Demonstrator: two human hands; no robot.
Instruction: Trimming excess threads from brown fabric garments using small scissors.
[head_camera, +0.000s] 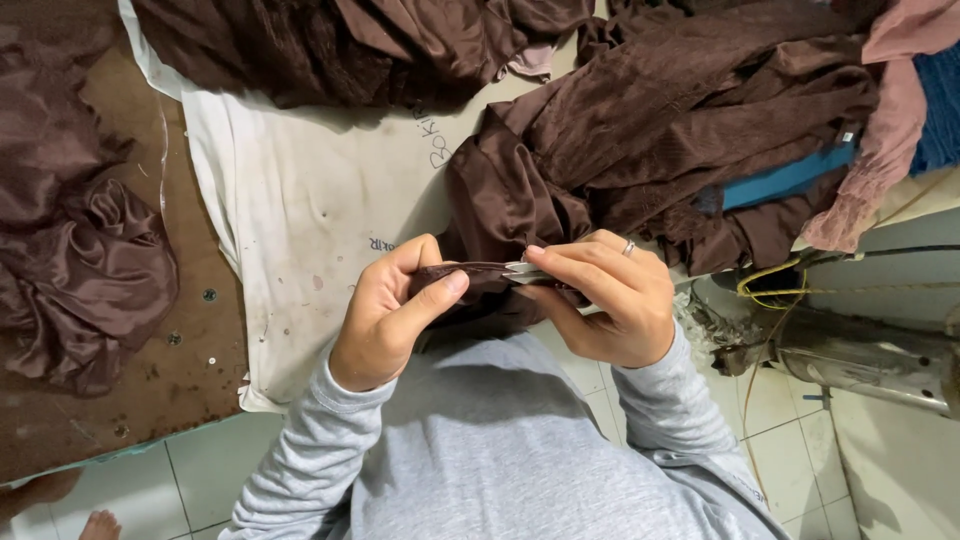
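White tiled floor runs along the bottom, w/ a worn brown board (150, 370) at far left carrying a crumpled heap of shiny brown fabric (85, 260), parked off to the side, well apart from the hands. Next over, a stained white cloth (300, 200) covers the worktop, prob. as a cleaner backing for the garments. Left hand (385, 320) is closed in a pinch, thumb on top & fingers under, gripping the edge of a dark brown fabric piece (465, 280) so it stays taut at chest height, just above the grey sleeves. Right hand (600, 300), ring on one finger, is closed on the same edge from the other side, fingertips pressing a small pale tag (522, 270) against it; hands nearly touching, which keeps the short stretch flat btwn them. The piece trails back into a big pile of brown garments (660, 130) on the cloth. Far right: pink & blue cloth (900, 110), then a metal machine part (870, 360) w/ yellow cord, below table level.
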